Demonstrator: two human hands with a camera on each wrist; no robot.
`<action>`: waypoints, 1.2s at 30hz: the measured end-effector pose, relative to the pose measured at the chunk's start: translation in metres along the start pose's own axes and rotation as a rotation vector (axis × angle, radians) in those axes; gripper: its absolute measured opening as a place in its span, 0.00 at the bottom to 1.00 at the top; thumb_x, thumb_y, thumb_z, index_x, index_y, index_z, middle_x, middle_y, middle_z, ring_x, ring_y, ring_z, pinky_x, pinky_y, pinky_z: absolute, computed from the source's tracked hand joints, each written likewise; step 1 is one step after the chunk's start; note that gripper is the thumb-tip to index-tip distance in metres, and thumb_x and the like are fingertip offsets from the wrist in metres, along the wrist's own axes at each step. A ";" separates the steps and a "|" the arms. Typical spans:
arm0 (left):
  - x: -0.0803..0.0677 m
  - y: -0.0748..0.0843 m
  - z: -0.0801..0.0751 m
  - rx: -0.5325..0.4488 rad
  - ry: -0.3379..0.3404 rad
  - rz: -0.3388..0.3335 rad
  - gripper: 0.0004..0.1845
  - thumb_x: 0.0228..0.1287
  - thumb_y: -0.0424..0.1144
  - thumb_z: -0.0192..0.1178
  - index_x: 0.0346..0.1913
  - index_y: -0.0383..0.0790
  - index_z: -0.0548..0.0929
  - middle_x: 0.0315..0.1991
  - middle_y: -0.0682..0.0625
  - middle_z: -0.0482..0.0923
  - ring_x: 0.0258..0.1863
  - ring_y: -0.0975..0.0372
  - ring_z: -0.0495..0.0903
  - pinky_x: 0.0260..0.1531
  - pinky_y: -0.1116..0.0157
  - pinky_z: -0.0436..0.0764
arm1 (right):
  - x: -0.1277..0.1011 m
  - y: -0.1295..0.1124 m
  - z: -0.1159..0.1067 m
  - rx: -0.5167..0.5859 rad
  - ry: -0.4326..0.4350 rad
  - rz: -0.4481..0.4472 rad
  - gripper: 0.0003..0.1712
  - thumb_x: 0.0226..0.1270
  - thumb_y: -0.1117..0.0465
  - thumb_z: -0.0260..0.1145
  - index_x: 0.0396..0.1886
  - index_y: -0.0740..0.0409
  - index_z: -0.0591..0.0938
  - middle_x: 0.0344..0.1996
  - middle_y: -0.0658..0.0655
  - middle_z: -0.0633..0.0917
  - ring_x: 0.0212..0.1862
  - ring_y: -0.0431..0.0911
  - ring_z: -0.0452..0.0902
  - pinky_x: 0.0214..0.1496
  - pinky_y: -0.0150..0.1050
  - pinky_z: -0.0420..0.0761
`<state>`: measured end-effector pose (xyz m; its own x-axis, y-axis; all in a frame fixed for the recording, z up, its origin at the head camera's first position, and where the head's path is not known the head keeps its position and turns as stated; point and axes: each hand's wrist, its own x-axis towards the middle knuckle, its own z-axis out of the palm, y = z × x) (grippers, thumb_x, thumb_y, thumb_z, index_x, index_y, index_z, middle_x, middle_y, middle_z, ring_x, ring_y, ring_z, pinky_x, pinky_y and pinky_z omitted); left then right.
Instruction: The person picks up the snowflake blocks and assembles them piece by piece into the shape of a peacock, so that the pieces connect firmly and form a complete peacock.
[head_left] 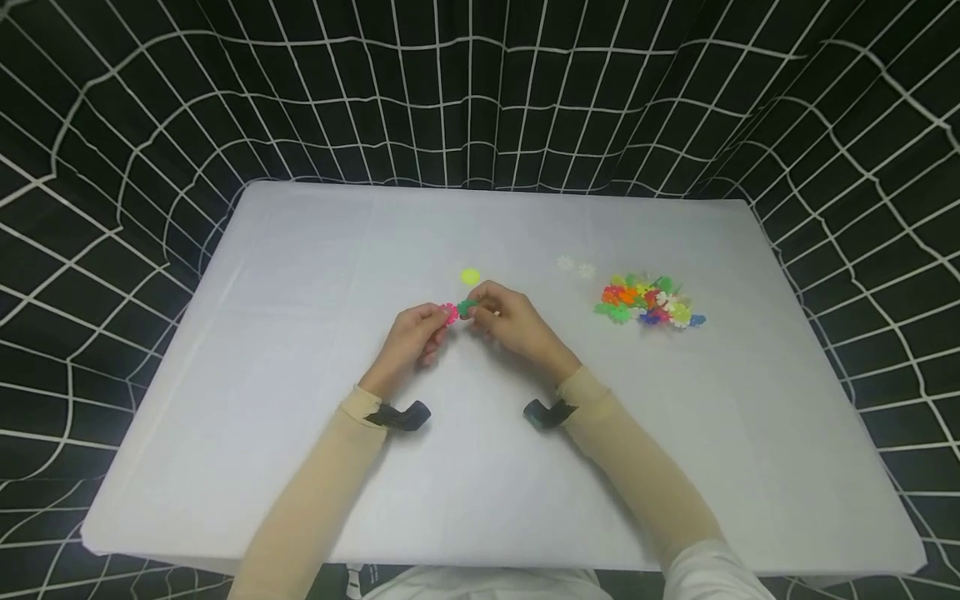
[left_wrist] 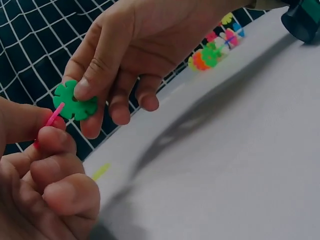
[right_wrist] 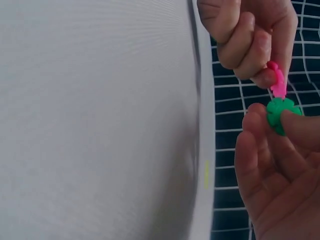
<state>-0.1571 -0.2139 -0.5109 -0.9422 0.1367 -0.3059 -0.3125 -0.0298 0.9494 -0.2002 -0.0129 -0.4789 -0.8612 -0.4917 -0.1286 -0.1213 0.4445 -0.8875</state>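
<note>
Between thumb and fingers, my left hand (head_left: 416,332) pinches a pink snowflake-shaped plastic disc (head_left: 450,313). My right hand (head_left: 517,321) pinches a green notched disc (left_wrist: 75,102) of the same kind by its face. In the left wrist view the pink disc stands edge-on against a notch in the green one's rim. The right wrist view shows the pink disc (right_wrist: 278,82) meeting the green disc (right_wrist: 280,114) at the edge; how deep they interlock cannot be told. A yellow disc (head_left: 470,276) lies on the table just beyond the hands.
A pile of many-coloured notched discs (head_left: 648,302) lies to the right on the white table (head_left: 300,250). Two whitish discs (head_left: 575,266) sit left of that pile. Dark netting with white grid lines (head_left: 480,100) surrounds the table. Each wrist carries a black camera mount (head_left: 405,416).
</note>
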 end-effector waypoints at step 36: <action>-0.006 -0.016 0.002 -0.169 -0.096 0.039 0.16 0.80 0.43 0.49 0.46 0.29 0.72 0.30 0.53 0.71 0.25 0.66 0.67 0.29 0.69 0.83 | 0.017 0.009 -0.061 -0.494 0.103 0.221 0.22 0.79 0.54 0.54 0.64 0.58 0.78 0.57 0.61 0.84 0.56 0.57 0.79 0.61 0.54 0.79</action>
<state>-0.1460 -0.2121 -0.5235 -0.9406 0.2256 -0.2537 -0.2998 -0.2013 0.9325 -0.2460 0.0289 -0.4618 -0.9334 -0.2817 -0.2222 -0.1277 0.8396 -0.5279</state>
